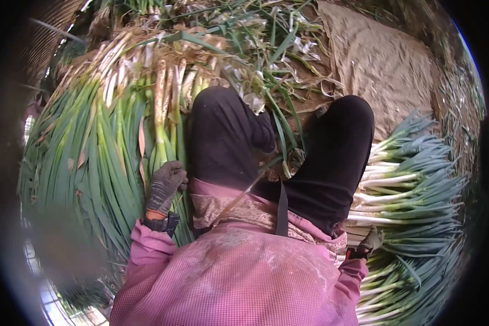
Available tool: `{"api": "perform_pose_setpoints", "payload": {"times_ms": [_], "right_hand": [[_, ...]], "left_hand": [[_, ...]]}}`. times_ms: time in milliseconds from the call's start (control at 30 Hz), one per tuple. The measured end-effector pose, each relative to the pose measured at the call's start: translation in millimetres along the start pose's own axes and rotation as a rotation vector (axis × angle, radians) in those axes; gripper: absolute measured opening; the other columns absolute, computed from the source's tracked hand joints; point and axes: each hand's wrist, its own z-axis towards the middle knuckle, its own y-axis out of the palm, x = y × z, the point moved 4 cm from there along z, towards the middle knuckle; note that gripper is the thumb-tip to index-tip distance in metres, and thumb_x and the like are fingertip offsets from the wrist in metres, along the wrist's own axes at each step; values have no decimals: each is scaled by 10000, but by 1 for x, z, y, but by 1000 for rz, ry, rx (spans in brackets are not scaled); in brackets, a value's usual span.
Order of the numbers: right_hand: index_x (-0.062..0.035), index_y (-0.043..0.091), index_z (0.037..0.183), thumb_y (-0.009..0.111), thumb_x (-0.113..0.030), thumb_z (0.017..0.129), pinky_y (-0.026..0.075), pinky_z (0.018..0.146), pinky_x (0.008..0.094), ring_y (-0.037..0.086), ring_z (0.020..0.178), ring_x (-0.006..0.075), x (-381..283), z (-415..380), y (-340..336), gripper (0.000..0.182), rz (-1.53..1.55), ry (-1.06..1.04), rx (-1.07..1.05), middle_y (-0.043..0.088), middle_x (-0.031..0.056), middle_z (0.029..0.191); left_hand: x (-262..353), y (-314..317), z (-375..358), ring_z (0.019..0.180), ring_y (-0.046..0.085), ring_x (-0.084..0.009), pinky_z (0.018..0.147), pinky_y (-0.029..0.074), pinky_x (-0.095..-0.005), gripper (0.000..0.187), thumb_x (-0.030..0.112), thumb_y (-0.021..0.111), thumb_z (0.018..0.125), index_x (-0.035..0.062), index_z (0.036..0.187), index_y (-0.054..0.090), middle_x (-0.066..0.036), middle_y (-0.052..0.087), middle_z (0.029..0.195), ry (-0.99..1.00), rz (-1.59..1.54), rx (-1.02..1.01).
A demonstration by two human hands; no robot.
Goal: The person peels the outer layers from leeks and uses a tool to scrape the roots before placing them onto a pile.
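My left hand (167, 185), in a dark grey glove, lies on the left pile of green onions (111, 146). Its fingers are curled closed around a thick green onion (160, 138), whose dirty root end points away from me. On my right side is a stack of cleaned green onions (388, 193), white stalks toward me and leaves pointing right. Over that stack, my right hand (371, 240), also gloved, is partly curled where the white stalks meet the leaves. It seems closed on a green onion there, though the small view hides most of the grip.
My bent legs (225, 138) in dark trousers stand between the two piles. Stripped leaves and peelings (280, 54) litter the ground ahead. A tan cloth sheet (380, 65) is spread at the far right. A blurred dark patch covers the lower left.
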Motion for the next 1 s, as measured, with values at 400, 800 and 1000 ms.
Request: {"api": "perform_pose_setpoints", "payload": {"times_ms": [400, 800, 1000], "right_hand": [[-52, 676, 1089, 584, -182, 859, 533, 666, 377, 671, 734, 291, -355, -393, 162, 280, -1106, -1658, -1480, 667, 159, 790], [-54, 722, 778, 586, -184, 812, 536, 634, 413, 691, 758, 311, -351, -411, 202, 192, -956, -1736, -1280, 685, 171, 771], [-135, 634, 929, 668, -162, 728, 473, 591, 442, 603, 734, 303, -407, -458, 75, 205, -248, -1795, -816, 561, 81, 835]], "left_hand": [[-14, 18, -39, 738, 595, -97, 660, 495, -247, 241, 29, 605, 883, -14, 1119, 581, -28, 623, 849, 298, 119, 115], [49, 34, -63, 743, 628, -107, 708, 522, -234, 333, 272, 586, 956, -24, 1108, 599, -50, 638, 845, 352, -319, -141], [117, 74, -17, 760, 607, -79, 635, 488, -208, 432, 428, 543, 967, 7, 1039, 610, -44, 626, 889, 408, -407, -547]]}}
